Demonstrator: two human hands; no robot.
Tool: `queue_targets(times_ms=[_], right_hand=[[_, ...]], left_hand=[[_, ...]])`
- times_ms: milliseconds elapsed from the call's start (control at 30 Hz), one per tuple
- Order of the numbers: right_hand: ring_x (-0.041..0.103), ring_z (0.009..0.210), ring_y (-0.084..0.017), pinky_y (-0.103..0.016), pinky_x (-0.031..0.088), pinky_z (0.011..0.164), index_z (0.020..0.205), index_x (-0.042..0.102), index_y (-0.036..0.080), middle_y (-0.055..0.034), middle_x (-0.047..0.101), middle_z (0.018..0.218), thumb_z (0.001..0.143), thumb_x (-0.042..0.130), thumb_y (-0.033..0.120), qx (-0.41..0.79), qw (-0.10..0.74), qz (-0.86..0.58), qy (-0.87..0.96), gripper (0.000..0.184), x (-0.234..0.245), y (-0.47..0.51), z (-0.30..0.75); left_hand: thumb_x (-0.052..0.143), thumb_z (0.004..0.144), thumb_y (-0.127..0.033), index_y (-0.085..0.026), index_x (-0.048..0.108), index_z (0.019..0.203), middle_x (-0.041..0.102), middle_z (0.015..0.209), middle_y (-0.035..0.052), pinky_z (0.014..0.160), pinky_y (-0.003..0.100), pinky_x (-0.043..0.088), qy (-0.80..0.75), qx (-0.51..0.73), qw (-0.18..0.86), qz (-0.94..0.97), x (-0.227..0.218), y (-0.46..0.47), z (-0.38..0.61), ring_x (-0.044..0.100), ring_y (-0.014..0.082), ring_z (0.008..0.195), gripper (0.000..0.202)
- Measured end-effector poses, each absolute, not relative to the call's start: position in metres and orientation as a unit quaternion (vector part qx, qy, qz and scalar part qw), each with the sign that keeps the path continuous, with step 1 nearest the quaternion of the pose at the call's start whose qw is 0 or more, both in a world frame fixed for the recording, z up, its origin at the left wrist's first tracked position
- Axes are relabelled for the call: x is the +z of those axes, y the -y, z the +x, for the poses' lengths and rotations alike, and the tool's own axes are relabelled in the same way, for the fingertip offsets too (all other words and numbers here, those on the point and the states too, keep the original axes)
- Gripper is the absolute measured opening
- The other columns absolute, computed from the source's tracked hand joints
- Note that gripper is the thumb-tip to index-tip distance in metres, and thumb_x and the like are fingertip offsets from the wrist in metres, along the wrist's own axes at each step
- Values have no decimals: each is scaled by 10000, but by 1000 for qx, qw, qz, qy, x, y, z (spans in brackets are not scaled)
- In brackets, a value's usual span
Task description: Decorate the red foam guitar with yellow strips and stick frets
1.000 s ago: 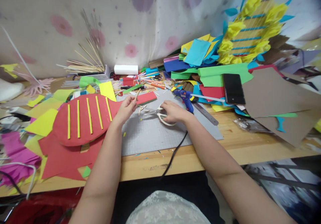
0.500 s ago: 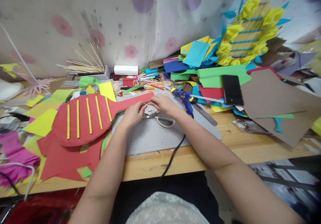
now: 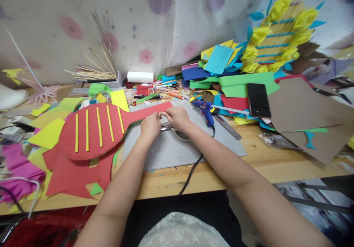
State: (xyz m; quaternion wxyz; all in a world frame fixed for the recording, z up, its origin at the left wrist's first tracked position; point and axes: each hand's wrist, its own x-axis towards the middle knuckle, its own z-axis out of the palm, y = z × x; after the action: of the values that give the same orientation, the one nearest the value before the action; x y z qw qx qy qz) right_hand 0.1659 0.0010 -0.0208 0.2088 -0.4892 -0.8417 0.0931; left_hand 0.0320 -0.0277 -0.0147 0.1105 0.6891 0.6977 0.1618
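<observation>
My left hand (image 3: pixel 151 126) and my right hand (image 3: pixel 178 118) meet above a grey cutting mat (image 3: pixel 155 155), fingertips pinched together. Between them is a small pale piece, mostly covered by the fingers, too small to name. Just beneath lies a pair of scissors (image 3: pixel 182 135), its pale handle partly behind my right hand. To the left rests a red guitar-like paper cutout (image 3: pixel 92 136) with several yellow strips (image 3: pixel 87 130) across its round body; its long neck reaches behind my fingers. A blue hot glue gun (image 3: pixel 205 111) lies right of my right hand, its black cord running to the table's front edge.
A metal ruler (image 3: pixel 227 127) lies at the mat's right edge. Further right are a black phone (image 3: pixel 258 100) and brown card sheets (image 3: pixel 306 110). A yellow-flowered guitar model (image 3: pixel 273 40) stands at the back right. Red, yellow and magenta paper scraps (image 3: pixel 22 166) crowd the left.
My hands have drawn slightly closer together, with the fingers curled more tightly around the small pale piece. The whole view has shifted a little; the objects on the table keep their places.
</observation>
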Motion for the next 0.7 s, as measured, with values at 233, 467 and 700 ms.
queue_targets(times_ms=[233,467,700], right_hand=[[544,726,-136,-236,344,651,775,620,164,-48,640,778,898,400,337,214,253,-527,783,306,-30,-4,165],[561,681,-110,-220,406,617,845,614,187,-1,649,798,861,402,271,338,309,-470,754,229,-50,-4,182],[597,726,-105,-242,440,678,963,532,216,9,684,860,822,454,224,359,367,-489,705,162,-60,0,190]], left_hand=[[320,886,-338,-180,611,882,646,785,139,643,315,373,-731,188,118,645,-15,26,20,596,265,761,331],[410,858,-301,-185,628,897,588,938,102,733,289,384,-669,313,86,669,-1,13,8,543,213,874,250],[512,781,-210,-176,651,751,536,804,69,792,299,379,-597,339,87,722,8,-56,-14,511,211,860,146]])
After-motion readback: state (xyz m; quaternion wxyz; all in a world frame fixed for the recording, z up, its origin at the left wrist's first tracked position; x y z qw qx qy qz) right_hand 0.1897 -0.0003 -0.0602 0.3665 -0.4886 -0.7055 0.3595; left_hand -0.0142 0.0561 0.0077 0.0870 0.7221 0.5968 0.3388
